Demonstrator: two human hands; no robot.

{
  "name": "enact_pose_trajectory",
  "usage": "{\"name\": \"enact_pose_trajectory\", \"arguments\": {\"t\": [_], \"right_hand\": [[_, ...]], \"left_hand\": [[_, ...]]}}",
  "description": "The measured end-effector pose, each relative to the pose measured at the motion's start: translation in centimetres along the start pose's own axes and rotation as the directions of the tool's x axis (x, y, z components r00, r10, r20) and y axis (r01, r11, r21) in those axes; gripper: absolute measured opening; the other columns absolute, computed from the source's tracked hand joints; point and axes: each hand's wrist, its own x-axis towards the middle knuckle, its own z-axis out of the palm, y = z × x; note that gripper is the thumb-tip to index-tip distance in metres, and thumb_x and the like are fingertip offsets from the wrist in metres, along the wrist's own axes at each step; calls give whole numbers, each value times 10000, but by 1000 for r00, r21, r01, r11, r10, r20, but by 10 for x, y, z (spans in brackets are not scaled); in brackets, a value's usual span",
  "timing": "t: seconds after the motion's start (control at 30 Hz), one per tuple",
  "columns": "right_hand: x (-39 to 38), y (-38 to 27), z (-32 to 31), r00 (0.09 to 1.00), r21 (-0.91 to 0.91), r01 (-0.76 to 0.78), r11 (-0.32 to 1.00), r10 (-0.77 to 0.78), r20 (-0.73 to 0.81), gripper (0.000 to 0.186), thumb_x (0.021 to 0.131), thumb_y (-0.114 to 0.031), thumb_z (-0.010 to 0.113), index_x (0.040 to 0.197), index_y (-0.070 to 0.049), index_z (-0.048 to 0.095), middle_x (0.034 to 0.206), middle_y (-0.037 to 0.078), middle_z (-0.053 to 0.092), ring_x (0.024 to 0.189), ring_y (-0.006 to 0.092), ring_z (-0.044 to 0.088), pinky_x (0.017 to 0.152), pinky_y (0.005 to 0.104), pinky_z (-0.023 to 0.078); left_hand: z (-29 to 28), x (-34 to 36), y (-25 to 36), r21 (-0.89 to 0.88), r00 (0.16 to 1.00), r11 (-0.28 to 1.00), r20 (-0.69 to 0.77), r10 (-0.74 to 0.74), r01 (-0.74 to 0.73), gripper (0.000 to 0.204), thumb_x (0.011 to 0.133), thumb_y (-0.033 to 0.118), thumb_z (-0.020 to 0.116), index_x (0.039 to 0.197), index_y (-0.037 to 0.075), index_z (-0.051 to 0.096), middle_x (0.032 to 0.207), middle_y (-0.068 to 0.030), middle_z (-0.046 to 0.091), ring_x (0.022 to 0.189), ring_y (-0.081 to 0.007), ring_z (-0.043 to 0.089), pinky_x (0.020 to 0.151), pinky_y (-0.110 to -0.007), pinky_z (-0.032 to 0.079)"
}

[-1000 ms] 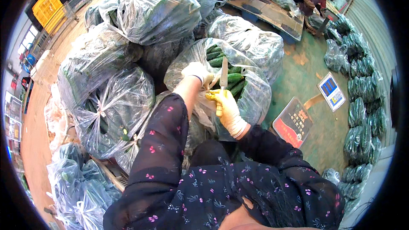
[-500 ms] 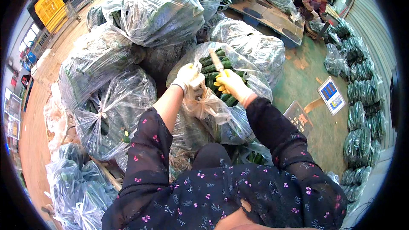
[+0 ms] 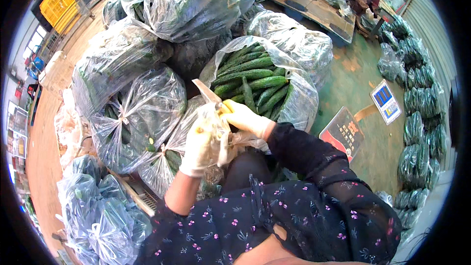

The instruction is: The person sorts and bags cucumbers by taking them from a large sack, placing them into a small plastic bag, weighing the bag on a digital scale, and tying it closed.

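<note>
An opened clear bag of green cucumbers (image 3: 257, 81) lies in front of me. My left hand (image 3: 198, 142), in a pale glove, is closed on crumpled plastic (image 3: 216, 127) pulled down at the bag's near side. Beside it my right hand (image 3: 248, 118), gloved in pale yellow, grips a knife (image 3: 206, 90), whose blade points up and to the left over that plastic. A knotted clear bag of cucumbers (image 3: 132, 118) rests to the left.
More stuffed bags (image 3: 181, 5) are piled behind. At upper right a co-worker (image 3: 365, 0) bends beside a wooden platform (image 3: 316, 14). A scale display (image 3: 385, 100) and plate (image 3: 341, 132) stand right. Packed cucumber bundles (image 3: 414, 157) line the right wall; a yellow crate (image 3: 59, 5) stands upper left.
Both hands have moved down and toward me, the right also leftward with the knife. The bag mouth has been pulled down, exposing far more cucumbers.
</note>
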Motion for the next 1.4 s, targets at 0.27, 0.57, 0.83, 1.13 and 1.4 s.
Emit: {"name": "enact_pose_trajectory", "arguments": {"t": [0.27, 0.57, 0.83, 1.13, 1.4], "right_hand": [[-116, -26, -40, 999, 720, 17, 694, 15, -38, 286, 836, -78, 548, 1110, -15, 495, 1010, 71, 591, 862, 123, 556, 733, 244, 452], [-159, -28, -32, 992, 718, 46, 694, 51, -112, 284, 864, -170, 568, 1122, -79, 493, 782, -27, 535, 481, 27, 375, 416, 169, 286], [-150, -30, -40, 979, 761, 200, 617, -88, -185, 348, 853, -97, 580, 1167, 11, 474, 996, 115, 613, 909, 190, 600, 871, 320, 455], [-122, 22, -73, 984, 538, 46, 842, 54, -170, 313, 778, 38, 608, 1064, -7, 489, 1000, 112, 611, 934, 211, 612, 876, 328, 465], [-71, 24, -40, 999, -87, -1, 996, -2, -34, 635, 642, -73, 706, 1219, 21, 457, 1146, 92, 577, 1052, 178, 528, 911, 276, 410]], "left_hand": [[54, -47, -25, -279, 988, 958, 112, 104, -69, 139, 828, 14, 597, 957, 23, 543, 1030, -116, 598, 879, -155, 586, 756, -268, 481], [87, -83, -21, -26, 973, 999, 232, -14, 20, 318, 844, 127, 593, 1147, 45, 549, 894, -7, 607, 730, -72, 546, 618, -188, 426], [63, -100, -9, 91, 933, 994, 358, 29, -66, 142, 802, 7, 530, 933, 51, 564, 806, -12, 577, 727, -97, 531, 663, -232, 435], [-57, -110, -25, -338, 982, 940, -150, -111, 54, 250, 713, -51, 531, 951, 17, 563, 894, -81, 593, 820, -218, 582, 804, -341, 478], [-56, -45, 40, 179, 956, 966, -194, 221, -187, 392, 851, 291, 597, 1169, 76, 515, 959, -44, 580, 850, -135, 554, 798, -280, 438]]}}
